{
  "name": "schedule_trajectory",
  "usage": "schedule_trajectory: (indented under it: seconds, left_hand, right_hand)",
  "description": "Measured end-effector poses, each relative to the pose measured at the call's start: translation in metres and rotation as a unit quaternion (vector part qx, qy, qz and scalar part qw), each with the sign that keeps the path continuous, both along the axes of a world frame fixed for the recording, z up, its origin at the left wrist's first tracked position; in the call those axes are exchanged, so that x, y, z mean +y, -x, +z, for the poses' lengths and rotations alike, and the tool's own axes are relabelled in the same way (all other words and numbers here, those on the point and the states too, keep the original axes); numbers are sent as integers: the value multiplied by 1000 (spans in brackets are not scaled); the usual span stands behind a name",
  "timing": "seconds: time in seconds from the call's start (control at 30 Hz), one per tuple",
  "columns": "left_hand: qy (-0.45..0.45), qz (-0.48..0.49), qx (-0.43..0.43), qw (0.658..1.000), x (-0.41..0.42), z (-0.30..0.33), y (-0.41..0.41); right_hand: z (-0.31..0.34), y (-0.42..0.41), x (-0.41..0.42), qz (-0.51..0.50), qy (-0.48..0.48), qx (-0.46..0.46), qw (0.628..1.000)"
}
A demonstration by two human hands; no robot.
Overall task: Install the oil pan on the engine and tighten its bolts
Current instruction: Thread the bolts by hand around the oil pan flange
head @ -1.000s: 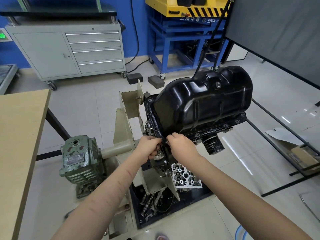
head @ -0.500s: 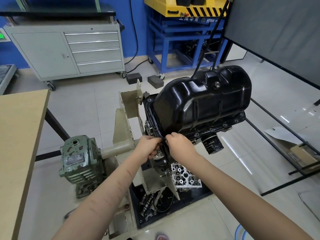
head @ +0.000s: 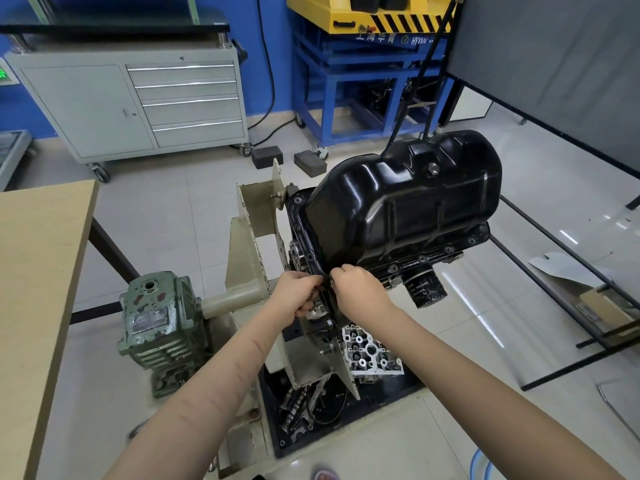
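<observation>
The black oil pan (head: 408,202) sits tilted on the engine (head: 420,259), which hangs on a beige stand (head: 256,216). Several bolts line the pan's flange along its lower and left edges. At the flange's near corner my two hands meet. My right hand (head: 358,291) has its fingers curled and pinches a small bolt (head: 331,279) at that corner. My left hand (head: 296,292), fingers curled, grips something small just below the corner; what it grips is hidden between the fingers. A black oil filter (head: 426,289) sticks out below the flange.
A green gearbox (head: 157,323) sits left of the stand. A wooden table (head: 38,271) fills the left edge. Below the engine a black tray (head: 346,410) holds a cylinder head (head: 370,351) and loose parts. A grey drawer cabinet (head: 138,102) and a blue frame (head: 363,84) stand behind.
</observation>
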State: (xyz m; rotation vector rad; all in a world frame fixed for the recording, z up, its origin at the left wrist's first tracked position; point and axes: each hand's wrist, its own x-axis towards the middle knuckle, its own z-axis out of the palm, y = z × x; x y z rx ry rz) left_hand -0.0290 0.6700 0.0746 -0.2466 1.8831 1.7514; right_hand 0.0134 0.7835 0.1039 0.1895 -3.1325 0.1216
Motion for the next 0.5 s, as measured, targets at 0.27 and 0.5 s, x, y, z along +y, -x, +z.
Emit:
schedule_trajectory:
  seconds: [0.27, 0.5]
  left_hand:
    - [3, -7, 1, 1000, 0, 1, 1]
    - [3, -4, -5, 1000, -1, 1, 0]
  right_hand:
    - [0, 0, -8, -11, -38, 28, 999]
    - [2, -1, -6, -2, -18, 7, 1000]
